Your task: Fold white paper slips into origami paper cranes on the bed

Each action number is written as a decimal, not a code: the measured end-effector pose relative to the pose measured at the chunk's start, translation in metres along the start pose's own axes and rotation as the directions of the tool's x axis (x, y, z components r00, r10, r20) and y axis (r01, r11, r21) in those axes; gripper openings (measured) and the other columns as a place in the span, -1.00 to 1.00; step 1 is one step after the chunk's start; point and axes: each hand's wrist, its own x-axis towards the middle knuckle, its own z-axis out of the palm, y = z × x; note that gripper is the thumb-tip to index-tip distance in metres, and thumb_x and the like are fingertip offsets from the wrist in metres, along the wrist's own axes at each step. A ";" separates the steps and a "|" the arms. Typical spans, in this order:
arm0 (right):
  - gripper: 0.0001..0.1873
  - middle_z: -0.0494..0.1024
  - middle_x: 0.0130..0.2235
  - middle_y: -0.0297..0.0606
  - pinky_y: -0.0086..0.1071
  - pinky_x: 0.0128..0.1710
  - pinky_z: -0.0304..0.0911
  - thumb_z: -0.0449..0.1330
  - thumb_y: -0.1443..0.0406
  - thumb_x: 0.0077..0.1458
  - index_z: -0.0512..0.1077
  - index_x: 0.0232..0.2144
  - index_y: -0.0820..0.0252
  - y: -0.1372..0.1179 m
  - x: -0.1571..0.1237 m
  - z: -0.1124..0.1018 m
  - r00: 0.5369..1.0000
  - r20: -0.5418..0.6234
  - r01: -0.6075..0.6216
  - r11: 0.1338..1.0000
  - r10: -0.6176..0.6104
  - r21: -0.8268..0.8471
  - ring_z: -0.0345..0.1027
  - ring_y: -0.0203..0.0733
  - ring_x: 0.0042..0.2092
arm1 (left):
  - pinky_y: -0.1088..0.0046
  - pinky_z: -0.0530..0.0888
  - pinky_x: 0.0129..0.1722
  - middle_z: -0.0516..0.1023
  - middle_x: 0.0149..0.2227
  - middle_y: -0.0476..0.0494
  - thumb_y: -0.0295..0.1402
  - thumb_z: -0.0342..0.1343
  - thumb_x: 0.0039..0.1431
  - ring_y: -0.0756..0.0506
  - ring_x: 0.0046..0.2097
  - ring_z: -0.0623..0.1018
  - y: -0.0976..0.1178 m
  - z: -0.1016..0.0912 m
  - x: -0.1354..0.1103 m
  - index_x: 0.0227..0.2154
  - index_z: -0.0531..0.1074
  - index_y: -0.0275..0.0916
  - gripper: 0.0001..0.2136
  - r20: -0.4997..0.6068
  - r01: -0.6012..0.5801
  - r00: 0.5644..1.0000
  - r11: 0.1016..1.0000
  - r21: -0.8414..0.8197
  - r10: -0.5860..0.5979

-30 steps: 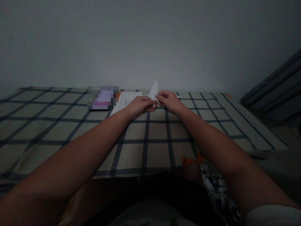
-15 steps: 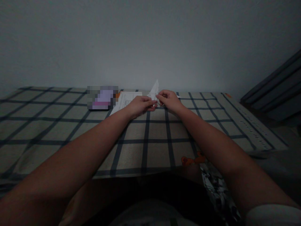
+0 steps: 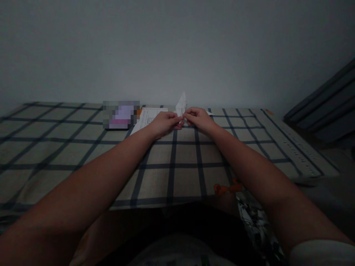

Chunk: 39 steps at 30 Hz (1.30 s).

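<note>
Pinching folded paper (image 3: 182,103), left hand (image 3: 163,125) and right hand (image 3: 200,119) meet beside a printed sheet (image 3: 146,117) on checked cloth (image 3: 183,168).

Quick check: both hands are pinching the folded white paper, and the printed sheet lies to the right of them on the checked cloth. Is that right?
Not quite. The left hand and right hand do pinch the folded white paper, but the printed sheet lies to their left on the checked cloth, as the head view shows.
</note>
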 end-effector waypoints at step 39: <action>-0.76 0.33 -0.59 -0.42 -0.47 -0.49 0.10 0.17 0.21 0.15 0.31 -0.51 0.20 0.003 0.001 -0.001 1.000 0.003 0.028 1.000 -0.028 0.005 0.21 -0.37 -0.52 | 0.47 0.51 -0.27 0.60 -0.43 -0.21 -0.32 0.32 0.02 0.01 -0.41 0.57 -0.008 -0.001 0.003 -0.46 0.55 -0.38 -0.82 0.072 0.022 0.997 1.000 -0.017 -0.021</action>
